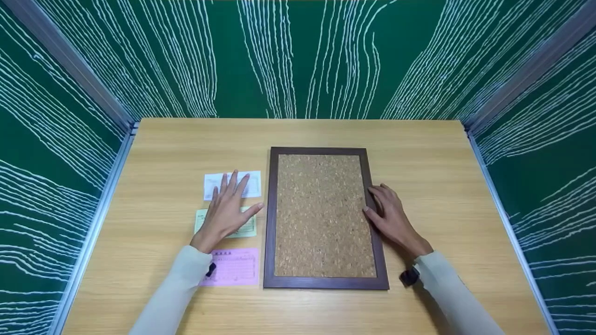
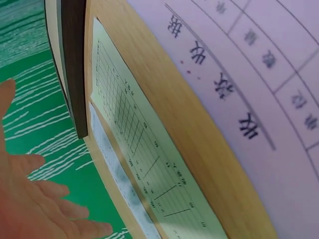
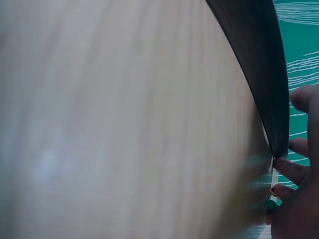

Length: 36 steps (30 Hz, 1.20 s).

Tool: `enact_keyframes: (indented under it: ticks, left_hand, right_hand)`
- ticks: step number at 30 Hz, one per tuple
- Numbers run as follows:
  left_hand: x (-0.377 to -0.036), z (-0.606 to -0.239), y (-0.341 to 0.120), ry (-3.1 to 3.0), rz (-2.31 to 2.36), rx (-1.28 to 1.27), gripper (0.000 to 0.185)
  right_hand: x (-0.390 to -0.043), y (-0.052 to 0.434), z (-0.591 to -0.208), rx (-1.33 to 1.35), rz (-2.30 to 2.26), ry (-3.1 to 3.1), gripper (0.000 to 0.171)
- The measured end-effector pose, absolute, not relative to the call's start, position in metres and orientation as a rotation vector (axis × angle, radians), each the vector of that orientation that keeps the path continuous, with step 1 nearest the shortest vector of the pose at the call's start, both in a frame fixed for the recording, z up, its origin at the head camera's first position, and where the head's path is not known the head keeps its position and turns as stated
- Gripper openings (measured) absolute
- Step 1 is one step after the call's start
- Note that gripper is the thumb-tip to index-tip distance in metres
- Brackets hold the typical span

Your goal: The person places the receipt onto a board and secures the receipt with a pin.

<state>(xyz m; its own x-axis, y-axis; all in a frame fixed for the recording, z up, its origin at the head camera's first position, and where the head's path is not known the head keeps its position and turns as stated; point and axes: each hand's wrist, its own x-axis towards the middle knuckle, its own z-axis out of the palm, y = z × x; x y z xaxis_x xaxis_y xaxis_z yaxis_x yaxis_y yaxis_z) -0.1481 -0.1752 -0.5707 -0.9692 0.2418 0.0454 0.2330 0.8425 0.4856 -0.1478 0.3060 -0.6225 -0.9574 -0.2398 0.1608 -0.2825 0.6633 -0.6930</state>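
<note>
A cork board (image 1: 321, 214) with a dark brown frame lies flat in the middle of the table. My right hand (image 1: 393, 218) is at its right edge, thumb over the frame and bent fingers along the side; the right wrist view shows fingertips against the frame's outer side (image 3: 264, 74). Left of the board, my left hand (image 1: 228, 209) hovers with fingers spread and nothing in it. Beneath it are a white slip (image 1: 253, 186) and a green slip (image 1: 249, 228), both partly covered. A pink printed slip (image 1: 235, 267) lies nearer, by the left wrist.
The wooden table (image 1: 419, 153) carries the board and the column of paper slips. Green walls (image 1: 307, 60) with white wavy lines enclose its back and sides, joined by grey metal posts (image 1: 521, 70).
</note>
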Motion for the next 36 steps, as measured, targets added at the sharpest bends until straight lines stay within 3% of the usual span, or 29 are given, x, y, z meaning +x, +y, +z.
enact_keyframes:
  ticks: [36]
  left_hand:
    - [-0.162, -0.584, -0.220, 2.787, 1.518, 0.365, 0.057]
  right_hand:
    - [-0.148, 0.311, -0.623, 0.451, 1.220, -2.813, 0.056]
